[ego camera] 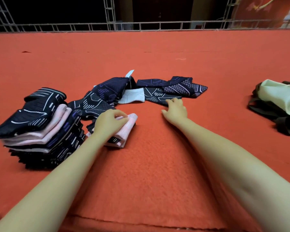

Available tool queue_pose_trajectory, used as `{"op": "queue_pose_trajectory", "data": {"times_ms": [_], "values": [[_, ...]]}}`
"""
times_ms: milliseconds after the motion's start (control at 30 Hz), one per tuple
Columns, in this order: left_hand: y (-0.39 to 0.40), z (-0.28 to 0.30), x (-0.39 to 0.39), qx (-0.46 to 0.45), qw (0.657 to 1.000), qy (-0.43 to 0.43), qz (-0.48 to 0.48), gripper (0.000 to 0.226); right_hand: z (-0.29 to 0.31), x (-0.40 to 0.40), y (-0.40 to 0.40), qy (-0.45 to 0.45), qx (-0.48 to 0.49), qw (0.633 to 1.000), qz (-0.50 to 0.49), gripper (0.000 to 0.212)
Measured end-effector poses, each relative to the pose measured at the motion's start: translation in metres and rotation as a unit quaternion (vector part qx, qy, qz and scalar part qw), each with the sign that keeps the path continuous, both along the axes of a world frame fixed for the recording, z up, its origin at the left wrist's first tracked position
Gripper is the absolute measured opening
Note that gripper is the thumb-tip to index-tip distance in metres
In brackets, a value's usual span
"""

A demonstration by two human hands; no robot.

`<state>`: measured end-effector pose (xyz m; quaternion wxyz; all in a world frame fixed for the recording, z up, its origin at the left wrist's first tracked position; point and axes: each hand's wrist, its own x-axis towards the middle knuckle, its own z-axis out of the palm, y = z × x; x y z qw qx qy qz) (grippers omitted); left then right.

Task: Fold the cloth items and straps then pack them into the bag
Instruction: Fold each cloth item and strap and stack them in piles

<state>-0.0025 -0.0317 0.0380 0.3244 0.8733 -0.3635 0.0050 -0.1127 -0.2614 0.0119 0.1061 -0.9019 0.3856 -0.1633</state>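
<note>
1. At about nine o'clock, a stack of folded cloths (38, 124), dark navy with pale line patterns and pink layers between, sits on the table (157, 164), which has a red felt-like cover.
2. Just right of the stack, the left hand (110, 122) rests on a small folded pink cloth (124, 131), fingers curled over its top edge and pinching it against the table.
3. At about twelve o'clock, beyond both hands, loose unfolded cloths (107, 92) in navy lie in an arc, with a white piece (132, 97) among them.
4. Right of centre, the right hand (175, 108) reaches forward, fingers spread and fairly straight, fingertips touching the near edge of a flat navy cloth (159, 95); it grips nothing.
5. At about three o'clock, well apart from the cloths, a dark bag (264, 108) with black straps lies on the table, a pale green cloth (279, 96) at its mouth.
6. Along the far edge runs a metal lattice railing (141, 25).
</note>
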Motion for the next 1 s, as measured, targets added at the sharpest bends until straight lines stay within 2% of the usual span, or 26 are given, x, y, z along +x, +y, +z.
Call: {"op": "queue_pose_trajectory", "data": {"times_ms": [67, 233, 367, 500, 567, 733, 833, 1000], "values": [[0.003, -0.009, -0.004, -0.044, 0.999, -0.019, 0.017, 0.014, -0.005, 0.007, -0.02, 0.029, 0.002, 0.999, -0.026, 0.055], [0.001, -0.023, 0.004, -0.041, 0.997, -0.057, 0.018, 0.02, -0.007, 0.016, -0.039, -0.002, -0.047, 0.998, -0.043, 0.027], [-0.002, -0.023, 0.002, -0.018, 0.996, -0.083, 0.025, 0.025, 0.001, 0.0, -0.037, -0.028, -0.032, 0.998, -0.041, 0.027], [-0.002, -0.02, -0.003, 0.013, 0.995, -0.093, 0.018, 0.023, 0.016, -0.026, -0.007, -0.033, -0.068, 0.997, 0.001, 0.027], [0.0, -0.019, -0.007, 0.006, 0.995, -0.097, 0.015, 0.022, 0.028, -0.041, 0.01, -0.08, -0.054, 0.995, 0.014, 0.026], [0.0, -0.002, -0.038, -0.042, 0.991, -0.125, -0.013, 0.023, 0.069, -0.082, 0.031, -0.245, 0.072, 0.967, 0.017, 0.02], [-0.014, 0.018, -0.076, -0.074, 0.99, -0.102, -0.055, 0.031, 0.09, -0.109, 0.042, -0.271, 0.085, 0.959, 0.009, 0.022], [-0.028, 0.041, -0.124, -0.119, 0.979, 0.014, -0.162, 0.071, 0.107, -0.142, 0.056, -0.27, 0.086, 0.955, 0.086, 0.022]]}}
